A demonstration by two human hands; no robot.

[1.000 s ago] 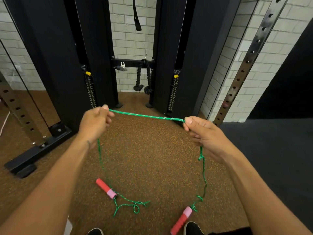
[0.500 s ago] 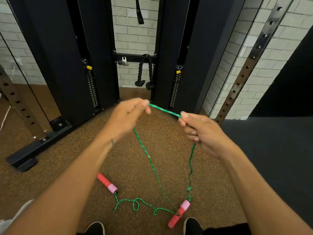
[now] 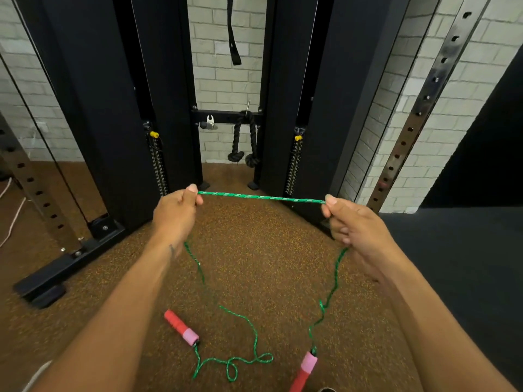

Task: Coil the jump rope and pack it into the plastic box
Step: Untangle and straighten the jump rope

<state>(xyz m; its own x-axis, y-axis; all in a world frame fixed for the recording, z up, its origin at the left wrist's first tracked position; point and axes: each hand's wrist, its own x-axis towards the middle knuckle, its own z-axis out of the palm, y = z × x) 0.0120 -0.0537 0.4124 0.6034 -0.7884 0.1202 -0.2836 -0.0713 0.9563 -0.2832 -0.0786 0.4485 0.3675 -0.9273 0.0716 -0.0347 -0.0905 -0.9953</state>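
Observation:
A green jump rope point(image 3: 261, 197) is stretched taut between my two hands at chest height. My left hand point(image 3: 175, 216) pinches one end of that span, my right hand point(image 3: 351, 224) the other. From each fist the rope hangs down to the brown floor. One red and pink handle point(image 3: 181, 328) lies flat on the floor at the left, with loose rope curls point(image 3: 235, 363) beside it. The other red and pink handle point(image 3: 304, 372) hangs tilted at the bottom edge under my right hand. No plastic box is in view.
A black cable machine point(image 3: 93, 108) with two weight stacks stands straight ahead against a white brick wall. Its base foot point(image 3: 68, 267) juts out at the left. A perforated steel upright point(image 3: 418, 108) leans at the right. A dark mat point(image 3: 467, 264) covers the floor on the right.
My hands have moved apart again and pulled a longer span of rope taut. The right handle has lifted off the floor and now hangs. The rope curls on the floor have shifted.

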